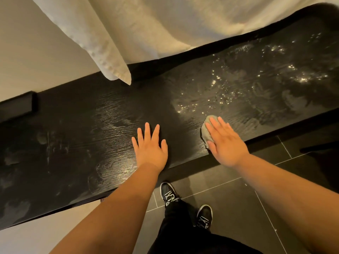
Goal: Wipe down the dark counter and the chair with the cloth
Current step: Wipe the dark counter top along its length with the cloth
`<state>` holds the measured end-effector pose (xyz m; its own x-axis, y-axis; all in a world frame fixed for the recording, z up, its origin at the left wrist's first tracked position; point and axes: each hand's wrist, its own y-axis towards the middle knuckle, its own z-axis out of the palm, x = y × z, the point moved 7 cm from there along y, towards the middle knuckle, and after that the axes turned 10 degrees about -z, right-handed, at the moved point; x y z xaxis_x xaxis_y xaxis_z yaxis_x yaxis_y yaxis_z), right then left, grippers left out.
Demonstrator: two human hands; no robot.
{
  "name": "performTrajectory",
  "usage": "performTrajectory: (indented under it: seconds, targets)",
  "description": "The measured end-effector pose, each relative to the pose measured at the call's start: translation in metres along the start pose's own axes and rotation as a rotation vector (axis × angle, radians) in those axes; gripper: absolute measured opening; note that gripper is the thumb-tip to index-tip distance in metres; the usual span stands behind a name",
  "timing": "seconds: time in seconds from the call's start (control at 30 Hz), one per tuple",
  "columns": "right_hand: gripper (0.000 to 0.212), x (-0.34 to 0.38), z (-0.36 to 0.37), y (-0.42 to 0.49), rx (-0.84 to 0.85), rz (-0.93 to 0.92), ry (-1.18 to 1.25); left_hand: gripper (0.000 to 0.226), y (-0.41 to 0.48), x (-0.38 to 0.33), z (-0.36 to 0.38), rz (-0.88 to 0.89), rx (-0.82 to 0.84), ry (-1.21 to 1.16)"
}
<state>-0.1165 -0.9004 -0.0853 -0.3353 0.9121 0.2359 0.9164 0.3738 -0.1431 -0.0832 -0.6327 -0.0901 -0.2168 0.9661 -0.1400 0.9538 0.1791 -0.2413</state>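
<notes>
The cloth [206, 132], a small grey-green wad, lies on the dark table [77, 136] close to its near edge, at about four o'clock from the middle of the view. The right hand [222, 142] presses flat on top of it, fingers straight and only slightly parted, so that just the cloth's left side and far tip show beyond the fingers. The hand is not pinching or gripping the cloth; the palm simply bears down on it.

At about nine o'clock from the cloth, well apart from it, the left hand [150, 147] rests palm-down on the bare table top, fingers spread, with nothing under it.

The table is black with a visible wood grain and runs as a long band from eight o'clock up to two o'clock. Toward two o'clock from the cloth its surface glitters with scattered wet droplets [260, 77] and smeared streaks; toward nine o'clock it shows dull, dusty smudges [44, 142].

Beyond the far edge of the table, at twelve o'clock, hangs a pale cream curtain [146, 26], one fold of which ends in a point just over the table.

Below the table, at six o'clock, two black shoes [168, 193] with white laces stand on a dark tiled floor [238, 198].
</notes>
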Motion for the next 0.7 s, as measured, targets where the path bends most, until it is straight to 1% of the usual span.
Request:
performTrajectory:
  seconds: [0.1, 0.17, 0.23, 0.3, 0.37, 0.4, 0.43, 0.53, 0.63, 0.7]
  targets:
    - [0.069, 0.001, -0.005, 0.002, -0.006, 0.111, -0.018, 0.067, 0.001, -0.009, 0.005, -0.082, -0.025, 0.001]
    - [0.069, 0.022, -0.001, 0.011, -0.009, 0.116, -0.013, 0.071, 0.000, -0.005, 0.005, -0.107, -0.048, -0.044]
    - [0.069, 0.044, 0.010, 0.018, 0.024, 0.032, -0.028, 0.073, 0.000, -0.003, 0.005, -0.115, -0.067, -0.060]
    - [0.069, 0.054, 0.017, 0.019, 0.058, -0.099, -0.051, 0.073, 0.001, -0.005, 0.007, -0.121, -0.075, -0.041]
    - [0.067, 0.044, 0.015, 0.018, 0.041, -0.223, -0.042, 0.074, 0.001, -0.006, 0.007, -0.121, -0.073, -0.022]
    - [0.065, 0.031, 0.012, 0.016, 0.024, -0.236, -0.044, 0.074, 0.001, -0.006, 0.007, -0.118, -0.071, -0.016]
    - [0.065, 0.015, 0.008, 0.013, 0.007, -0.202, -0.046, 0.074, 0.001, -0.006, 0.007, -0.117, -0.070, -0.015]
    - [0.065, -0.025, -0.004, 0.007, -0.024, 0.001, -0.030, 0.075, 0.001, -0.006, 0.006, -0.117, -0.080, -0.018]
    - [0.068, -0.016, -0.006, 0.011, -0.048, 0.152, -0.033, 0.075, 0.002, -0.007, 0.006, -0.116, -0.094, -0.009]
    - [0.069, 0.013, -0.002, 0.019, -0.063, 0.148, -0.016, 0.075, 0.002, -0.006, 0.007, -0.112, -0.097, -0.006]
